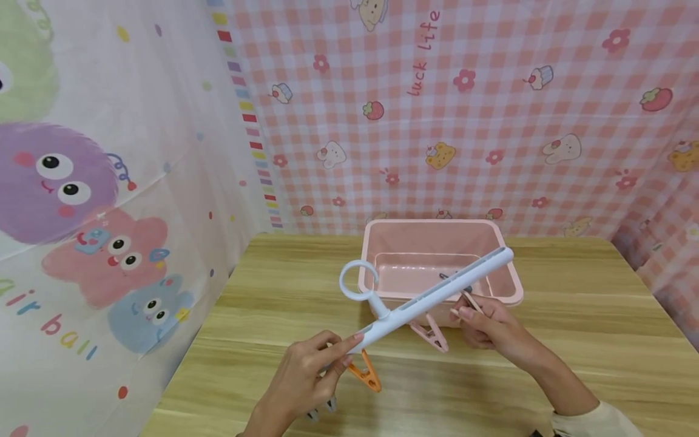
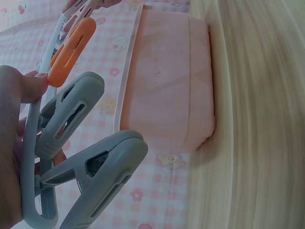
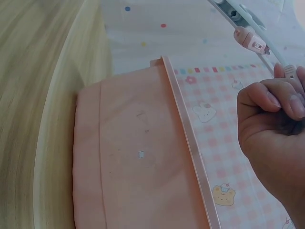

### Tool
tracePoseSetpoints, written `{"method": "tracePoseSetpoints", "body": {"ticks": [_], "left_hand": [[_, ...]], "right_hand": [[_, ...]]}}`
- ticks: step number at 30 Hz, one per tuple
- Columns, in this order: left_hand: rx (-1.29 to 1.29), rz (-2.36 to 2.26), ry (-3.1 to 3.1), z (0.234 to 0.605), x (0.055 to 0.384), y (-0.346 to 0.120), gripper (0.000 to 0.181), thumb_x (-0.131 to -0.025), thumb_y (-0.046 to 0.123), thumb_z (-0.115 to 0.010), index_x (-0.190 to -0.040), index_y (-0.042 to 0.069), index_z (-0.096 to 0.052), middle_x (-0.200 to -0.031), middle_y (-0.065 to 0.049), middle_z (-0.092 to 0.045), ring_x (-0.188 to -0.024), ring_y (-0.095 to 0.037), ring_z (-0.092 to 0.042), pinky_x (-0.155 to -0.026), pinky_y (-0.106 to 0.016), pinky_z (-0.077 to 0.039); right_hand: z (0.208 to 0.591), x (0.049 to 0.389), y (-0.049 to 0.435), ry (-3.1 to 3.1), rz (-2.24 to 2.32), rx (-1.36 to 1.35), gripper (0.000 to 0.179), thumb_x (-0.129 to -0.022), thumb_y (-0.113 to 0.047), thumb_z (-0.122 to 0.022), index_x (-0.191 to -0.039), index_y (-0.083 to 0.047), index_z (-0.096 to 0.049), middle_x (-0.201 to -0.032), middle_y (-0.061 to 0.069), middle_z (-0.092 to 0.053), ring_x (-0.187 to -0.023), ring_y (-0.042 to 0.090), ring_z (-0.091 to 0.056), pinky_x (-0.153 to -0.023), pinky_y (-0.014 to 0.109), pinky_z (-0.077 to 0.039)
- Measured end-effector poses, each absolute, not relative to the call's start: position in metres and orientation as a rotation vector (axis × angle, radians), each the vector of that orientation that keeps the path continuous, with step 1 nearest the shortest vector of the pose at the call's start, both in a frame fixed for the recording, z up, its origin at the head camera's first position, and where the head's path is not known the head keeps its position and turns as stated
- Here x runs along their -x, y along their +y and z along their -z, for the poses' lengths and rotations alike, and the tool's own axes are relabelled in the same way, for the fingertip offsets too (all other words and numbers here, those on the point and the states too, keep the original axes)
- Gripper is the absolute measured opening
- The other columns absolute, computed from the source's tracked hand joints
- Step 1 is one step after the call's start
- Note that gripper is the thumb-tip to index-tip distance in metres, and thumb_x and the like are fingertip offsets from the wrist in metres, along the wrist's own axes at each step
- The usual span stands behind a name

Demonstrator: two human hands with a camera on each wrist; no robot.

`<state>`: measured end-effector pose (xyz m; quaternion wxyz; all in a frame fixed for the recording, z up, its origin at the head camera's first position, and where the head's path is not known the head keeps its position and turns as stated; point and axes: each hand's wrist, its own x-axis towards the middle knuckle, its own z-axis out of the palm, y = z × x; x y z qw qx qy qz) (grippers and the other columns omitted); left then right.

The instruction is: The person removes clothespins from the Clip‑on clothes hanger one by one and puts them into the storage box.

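A light blue clip hanger point(image 1: 431, 301) with a ring at its top is held aslant in the air, its right end higher. My left hand point(image 1: 306, 373) grips its lower left end, beside an orange clip point(image 1: 367, 371). Two grey clips point(image 2: 71, 114) hang from that same end, largely behind the hand in the head view. Near the bar's middle hangs a pink clip point(image 1: 431, 334). Close under the right half, my right hand point(image 1: 494, 331) pinches a pale pink clip point(image 1: 472, 301) between thumb and fingers, its upper end right at the bar.
Behind the hanger stands a pink bin point(image 1: 437, 226) on the wooden table point(image 1: 590, 340), with small dark items showing inside. Patterned cloths point(image 1: 464, 121) hang along the back and sides of the table.
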<state>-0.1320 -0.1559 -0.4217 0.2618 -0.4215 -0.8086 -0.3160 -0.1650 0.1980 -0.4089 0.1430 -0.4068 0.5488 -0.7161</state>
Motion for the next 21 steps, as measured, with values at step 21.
{"method": "tracePoseSetpoints", "body": {"ticks": [21], "left_hand": [[1.173,0.855,-2.146,0.423,0.133,-0.152,0.040,-0.092,0.005,-0.072,-0.132,0.011,-0.069,-0.084,-0.001,-0.071,-0.050,0.009,-0.028,-0.047,0.001,-0.023]], "right_hand": [[0.398,0.162,0.199,2.210,1.932,1.039,0.036,-0.105,0.005,-0.039,-0.108,-0.018,-0.066,-0.058,0.005,-0.031,-0.047,0.019,-0.023,-0.039,0.026,-0.024]]}}
